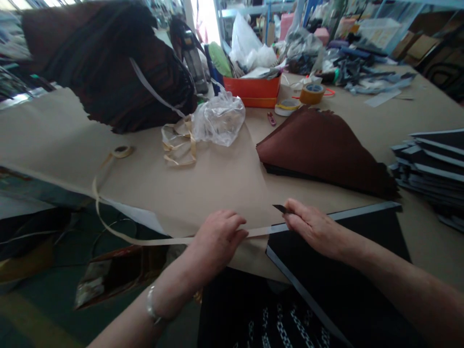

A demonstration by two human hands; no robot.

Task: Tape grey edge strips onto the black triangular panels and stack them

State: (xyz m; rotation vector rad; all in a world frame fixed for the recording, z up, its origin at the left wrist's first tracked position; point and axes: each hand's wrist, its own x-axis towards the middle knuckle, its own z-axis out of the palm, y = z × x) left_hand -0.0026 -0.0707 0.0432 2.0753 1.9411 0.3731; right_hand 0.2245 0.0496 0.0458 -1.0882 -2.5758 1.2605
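Observation:
Pinched in my left hand (219, 239) is a pale tape strip (155, 241), which loops back to a small tape roll (122, 152) on the table. The strip runs right from my fingers onto the edge of a black sheet (366, 251). My right hand (311, 224) is closed around a dark cutter blade (281, 209), its tip pointing left just above the tape where it meets the sheet's corner. Light tape bands line the top and left edges of the sheet. Part of the sheet is hidden beneath my right forearm.
A stack of brown pieces (319, 150) lies behind the black sheet, and taped black sheets (431, 164) are piled at the right. Farther back are a red box (253, 91), a plastic bag (221, 118), tape rolls (312, 93) and a large dark stack (116, 67).

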